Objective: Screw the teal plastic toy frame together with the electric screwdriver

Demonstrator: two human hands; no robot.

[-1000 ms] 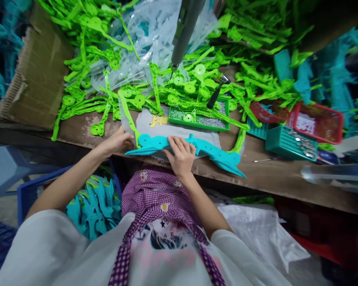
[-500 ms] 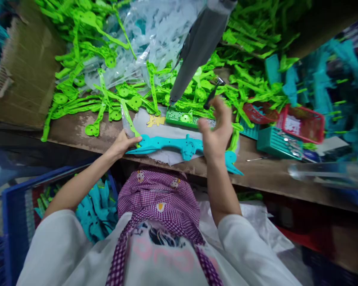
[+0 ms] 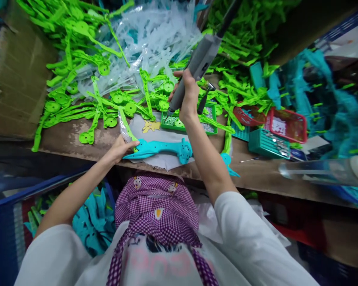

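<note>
My right hand [image 3: 188, 93] is closed round a grey electric screwdriver [image 3: 204, 53], whose thin bit points down at a green tray [image 3: 174, 124] of small metal parts. With the thumb on top, my left hand [image 3: 122, 149] grips the left end of a long turquoise plastic part [image 3: 163, 147] at the bench edge. A bright green plastic arm [image 3: 125, 124] with clear plastic joins that end, close to my fingers. My right forearm hides part of the turquoise piece; its pointed right end [image 3: 228, 161] shows beyond. Under it lies a grey sheet [image 3: 163, 162] with a yellow cartoon figure [image 3: 150, 126].
Heaps of green plastic parts [image 3: 83, 28] and clear parts [image 3: 143, 39] cover the back. A cardboard box [image 3: 20, 79] stands left. On the right are a teal basket [image 3: 268, 143], a red basket [image 3: 289, 124] and a clear bottle [image 3: 324, 171]. A small dark tool [image 3: 203, 102] stands near the tray.
My right hand has risen from above the turquoise part to the hanging screwdriver and closed on it. My left hand keeps its hold on the turquoise part. The whole view has shifted slightly.
</note>
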